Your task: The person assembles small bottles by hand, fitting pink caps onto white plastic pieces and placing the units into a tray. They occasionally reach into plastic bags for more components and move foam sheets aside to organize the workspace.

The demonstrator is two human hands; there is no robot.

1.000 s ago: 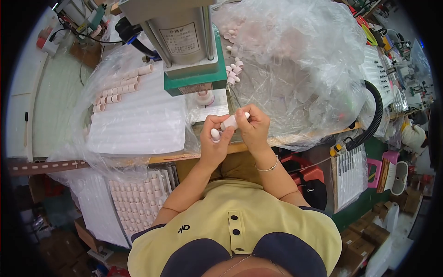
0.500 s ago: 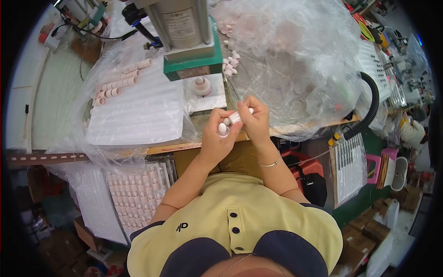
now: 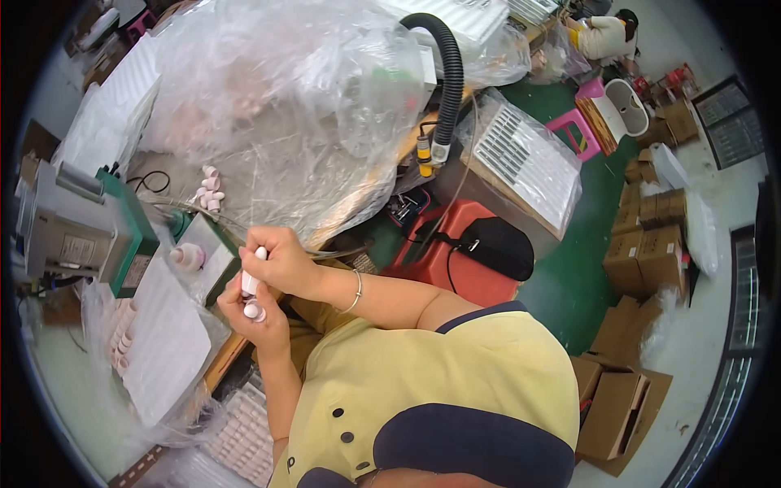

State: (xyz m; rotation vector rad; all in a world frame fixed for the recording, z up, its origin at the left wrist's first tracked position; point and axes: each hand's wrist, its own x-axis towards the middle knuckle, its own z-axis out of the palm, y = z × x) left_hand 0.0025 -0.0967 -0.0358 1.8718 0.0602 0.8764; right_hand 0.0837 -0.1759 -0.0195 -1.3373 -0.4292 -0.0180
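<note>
Workbench [image 3: 224, 366]: two hands [image 3: 281, 262] [image 3: 254, 313], perhaps two pink tubes [image 3: 250, 281].

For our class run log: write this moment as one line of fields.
left hand: holds small pink cap | right hand: holds white tube above cap | nearby: press machine, plastic bag

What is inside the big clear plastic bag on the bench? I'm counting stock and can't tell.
The big clear plastic bag shows only a pale pinkish mass through crumpled film; single pieces cannot be made out. A few small pink tubes lie loose just outside it.
</note>
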